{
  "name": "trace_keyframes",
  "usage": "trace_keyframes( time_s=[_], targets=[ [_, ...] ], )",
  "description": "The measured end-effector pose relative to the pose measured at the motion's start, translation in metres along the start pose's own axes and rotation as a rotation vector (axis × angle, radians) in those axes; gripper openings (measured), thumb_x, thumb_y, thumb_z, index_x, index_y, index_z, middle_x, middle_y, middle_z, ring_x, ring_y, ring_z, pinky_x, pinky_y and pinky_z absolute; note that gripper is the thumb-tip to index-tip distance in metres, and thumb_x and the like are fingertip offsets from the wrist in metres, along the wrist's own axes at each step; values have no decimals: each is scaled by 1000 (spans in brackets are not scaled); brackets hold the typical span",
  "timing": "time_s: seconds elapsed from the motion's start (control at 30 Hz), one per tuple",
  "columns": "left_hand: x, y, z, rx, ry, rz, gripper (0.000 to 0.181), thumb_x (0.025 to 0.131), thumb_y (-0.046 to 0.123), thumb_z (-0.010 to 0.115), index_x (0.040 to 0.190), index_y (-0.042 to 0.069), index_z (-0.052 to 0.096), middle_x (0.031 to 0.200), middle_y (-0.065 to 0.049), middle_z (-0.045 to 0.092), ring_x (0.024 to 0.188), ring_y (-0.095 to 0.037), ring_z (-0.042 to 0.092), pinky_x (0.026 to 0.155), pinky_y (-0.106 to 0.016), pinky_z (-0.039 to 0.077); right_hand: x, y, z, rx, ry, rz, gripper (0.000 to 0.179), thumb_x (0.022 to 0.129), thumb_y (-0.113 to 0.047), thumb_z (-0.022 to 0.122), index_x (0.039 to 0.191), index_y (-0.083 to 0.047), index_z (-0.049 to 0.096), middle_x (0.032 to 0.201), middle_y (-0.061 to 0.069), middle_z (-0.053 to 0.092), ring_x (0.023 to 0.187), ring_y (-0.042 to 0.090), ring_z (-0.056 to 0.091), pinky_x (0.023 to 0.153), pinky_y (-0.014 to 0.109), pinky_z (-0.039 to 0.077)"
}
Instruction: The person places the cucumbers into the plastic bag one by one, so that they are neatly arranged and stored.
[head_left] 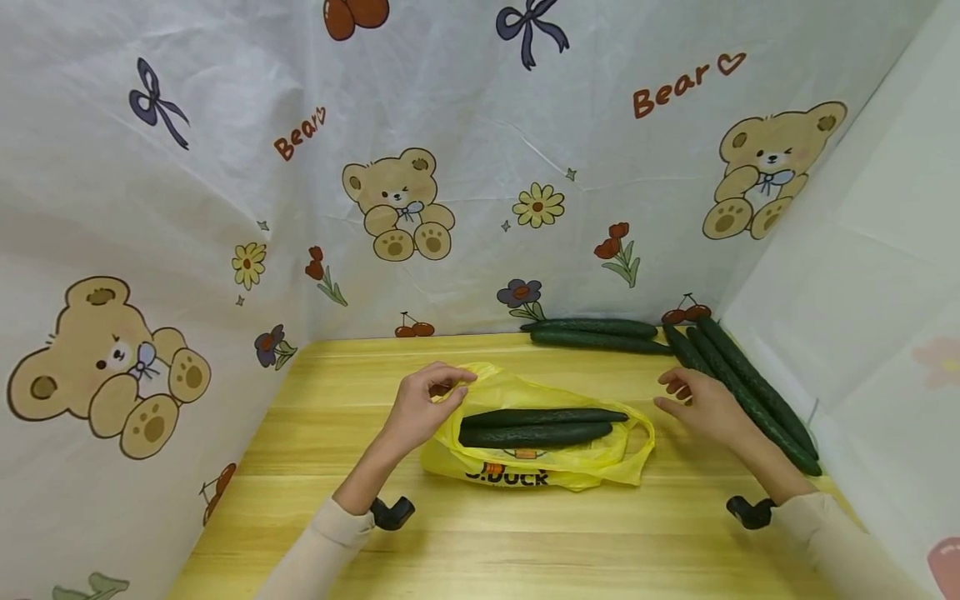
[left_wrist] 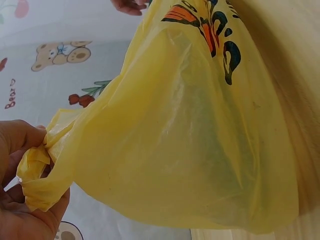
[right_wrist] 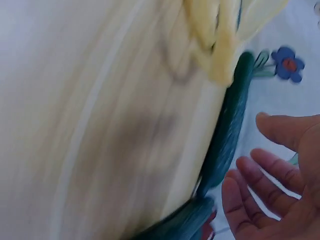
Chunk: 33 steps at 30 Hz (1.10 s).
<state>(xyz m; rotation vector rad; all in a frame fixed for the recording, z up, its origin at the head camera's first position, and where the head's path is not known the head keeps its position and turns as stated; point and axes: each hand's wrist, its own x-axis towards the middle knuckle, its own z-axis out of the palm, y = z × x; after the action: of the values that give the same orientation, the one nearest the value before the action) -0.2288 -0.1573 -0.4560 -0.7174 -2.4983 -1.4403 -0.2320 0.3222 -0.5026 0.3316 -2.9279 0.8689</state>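
A yellow plastic bag (head_left: 592, 477) with a duck print lies on the table, its mouth spread toward me. Two dark green cucumbers (head_left: 536, 435) lie side by side inside it. My left hand (head_left: 420, 404) pinches the bag's left handle, bunched between thumb and fingers; the left wrist view shows the gathered plastic (left_wrist: 42, 175) up close. To the right of the bag, apart from it, my right hand (head_left: 701, 404) hovers over the table with fingers loosely bent and nothing in them. In the right wrist view its fingers (right_wrist: 265, 185) are spread near a cucumber (right_wrist: 232, 120).
Two cucumbers (head_left: 600, 335) lie along the table's back edge. Several more cucumbers (head_left: 750, 387) slant along the right edge, by the white side wall (head_left: 862, 333). A bear-print cloth (head_left: 465, 300) hangs behind the wooden table (head_left: 525, 550).
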Motion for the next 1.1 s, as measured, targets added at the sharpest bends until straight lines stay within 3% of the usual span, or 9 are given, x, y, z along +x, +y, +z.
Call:
trace_keyframes(
  time_s=[0.17, 0.27, 0.57, 0.83, 1.1],
  targets=[
    [-1, -1, 0, -12, 0, 2, 20, 103, 14, 74, 122, 14, 81, 109, -1, 76, 85, -13, 64, 78, -24, 57, -12, 27, -11, -149, 7, 173, 50, 101, -32, 74, 134, 4, 64, 120, 29, 70, 98, 41, 70, 72, 53, 57],
    [-1, -2, 1, -21, -6, -15, 20, 103, 14, 74, 122, 15, 82, 112, -1, 77, 88, -12, 66, 81, -23, 58, -19, 43, -17, -205, 13, 233, 50, 99, -30, 74, 133, 6, 62, 117, 31, 67, 88, 42, 68, 61, 50, 53],
    [-3, -5, 3, -27, -3, -3, 20, 104, 14, 74, 122, 18, 82, 110, -2, 76, 85, -14, 63, 79, -24, 57, -24, 79, -17, -254, 48, 250, 62, 95, -32, 79, 130, 12, 53, 118, 40, 59, 86, 52, 64, 57, 52, 53],
    [-3, -5, 3, -25, -4, -14, 20, 104, 15, 73, 122, 17, 81, 111, 0, 76, 84, -15, 63, 78, -24, 56, -21, 86, -15, -283, 64, 256, 62, 94, -29, 80, 128, 15, 53, 117, 41, 58, 90, 57, 62, 59, 58, 53],
    [-3, -5, 2, -29, -5, -12, 20, 104, 15, 74, 122, 17, 81, 110, 0, 75, 84, -15, 63, 79, -25, 57, -16, 88, -21, -268, 24, 295, 67, 93, -35, 79, 131, 15, 56, 123, 40, 61, 97, 59, 65, 59, 58, 54]
  ],
)
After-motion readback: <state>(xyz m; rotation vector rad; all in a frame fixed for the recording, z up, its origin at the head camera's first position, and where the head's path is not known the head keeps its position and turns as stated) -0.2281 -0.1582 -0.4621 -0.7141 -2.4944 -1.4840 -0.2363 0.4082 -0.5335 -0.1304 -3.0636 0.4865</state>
